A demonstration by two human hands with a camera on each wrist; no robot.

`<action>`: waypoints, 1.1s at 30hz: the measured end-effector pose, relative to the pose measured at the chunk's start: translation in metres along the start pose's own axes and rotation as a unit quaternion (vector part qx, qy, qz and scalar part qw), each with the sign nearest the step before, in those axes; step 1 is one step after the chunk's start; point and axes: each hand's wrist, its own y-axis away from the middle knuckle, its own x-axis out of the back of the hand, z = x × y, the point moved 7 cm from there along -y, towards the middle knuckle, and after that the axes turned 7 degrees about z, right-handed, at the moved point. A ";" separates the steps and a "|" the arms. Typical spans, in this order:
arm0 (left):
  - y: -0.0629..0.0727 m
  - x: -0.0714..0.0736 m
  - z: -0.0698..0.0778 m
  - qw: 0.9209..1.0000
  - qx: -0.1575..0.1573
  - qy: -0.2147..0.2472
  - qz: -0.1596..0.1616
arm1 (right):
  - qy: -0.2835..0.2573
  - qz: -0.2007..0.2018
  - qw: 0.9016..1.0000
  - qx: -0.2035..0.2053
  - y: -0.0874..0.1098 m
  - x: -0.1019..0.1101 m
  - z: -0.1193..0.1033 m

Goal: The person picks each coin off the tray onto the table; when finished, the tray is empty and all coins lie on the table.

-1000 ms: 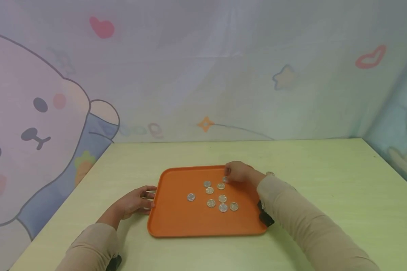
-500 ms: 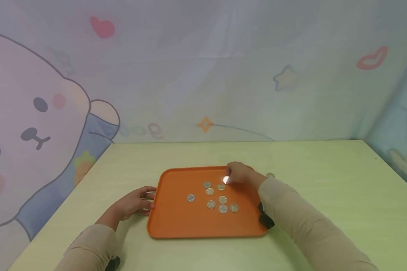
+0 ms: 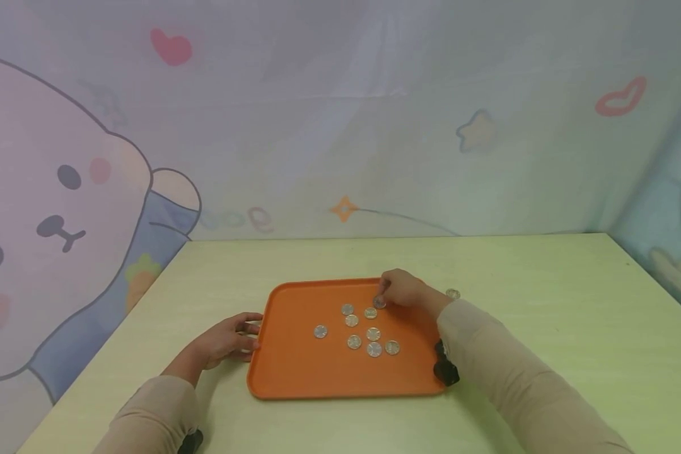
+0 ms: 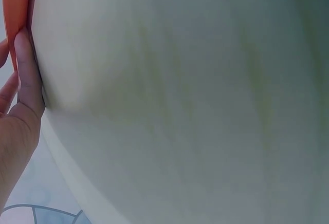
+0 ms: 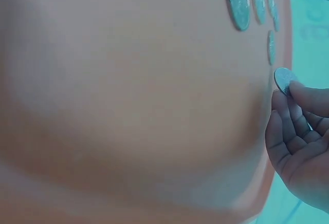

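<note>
Eight coins on our tray | right hand pinches ninth coin | left hand, fingers apart, touches left edge | coinage remains outside

Staged tabletop setting, room type indeterminate: a pale yellow-green, rectangular table abuts a creased, pastel-grey cloth backdrop at twelve o'clock; a pink, round-headed cartoon bear is printed at nine.
</note>
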 end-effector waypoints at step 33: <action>0.008 0.002 -0.005 1.000 0.004 0.006 0.015 | -0.168 0.014 0.986 0.007 0.029 0.057 -0.006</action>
